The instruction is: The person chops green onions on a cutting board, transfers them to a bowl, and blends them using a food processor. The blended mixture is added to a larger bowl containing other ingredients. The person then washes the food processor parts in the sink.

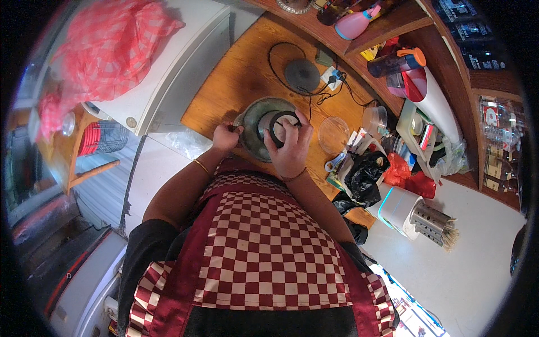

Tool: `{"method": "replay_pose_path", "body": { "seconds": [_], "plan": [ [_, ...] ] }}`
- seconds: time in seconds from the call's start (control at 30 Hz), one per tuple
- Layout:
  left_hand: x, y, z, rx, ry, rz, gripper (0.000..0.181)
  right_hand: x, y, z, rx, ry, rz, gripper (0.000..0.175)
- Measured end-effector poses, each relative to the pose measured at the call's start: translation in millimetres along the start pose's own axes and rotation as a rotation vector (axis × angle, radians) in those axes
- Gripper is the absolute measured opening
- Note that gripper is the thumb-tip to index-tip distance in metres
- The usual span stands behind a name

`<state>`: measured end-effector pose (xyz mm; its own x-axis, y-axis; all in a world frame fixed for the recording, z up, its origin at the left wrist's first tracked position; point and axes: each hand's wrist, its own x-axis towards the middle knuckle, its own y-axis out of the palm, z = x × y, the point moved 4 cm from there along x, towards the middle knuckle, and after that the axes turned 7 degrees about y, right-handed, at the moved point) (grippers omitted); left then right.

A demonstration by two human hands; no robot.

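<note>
On the wooden table before me stands a round, dull grey-green basin (251,148). Inside it is a cylindrical vessel (265,122) with a black rim and a pale top. My right hand (290,147) is on this vessel, fingers spread over its top and thumb at its near side. My left hand (226,137) grips the left edge of the basin between thumb and fingers. What fills the basin, if anything, cannot be made out.
Behind the basin lie a dark round plate (302,75), black cables and a white power strip (332,78). To the right are a clear plastic lid (333,135), blue-handled scissors (335,162) and a black plastic bag (364,177). A white cabinet (189,59) stands left.
</note>
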<state>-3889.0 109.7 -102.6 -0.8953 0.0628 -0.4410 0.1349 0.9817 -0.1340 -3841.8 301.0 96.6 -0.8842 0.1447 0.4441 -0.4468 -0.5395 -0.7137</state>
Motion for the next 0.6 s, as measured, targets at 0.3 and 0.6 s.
{"method": "replay_pose_path", "body": {
  "seconds": [0.3, 0.6],
  "plan": [
    [-5, 1, -8, -0.042, -0.071, 0.016, 0.025, 1, -1, 0, -0.001, -0.011, -0.011, 0.052],
    [-7, 1, -14, -0.024, -0.017, -0.016, 0.024, 1, -1, 0, 0.004, 0.001, -0.017, 0.059]
  ]
}}
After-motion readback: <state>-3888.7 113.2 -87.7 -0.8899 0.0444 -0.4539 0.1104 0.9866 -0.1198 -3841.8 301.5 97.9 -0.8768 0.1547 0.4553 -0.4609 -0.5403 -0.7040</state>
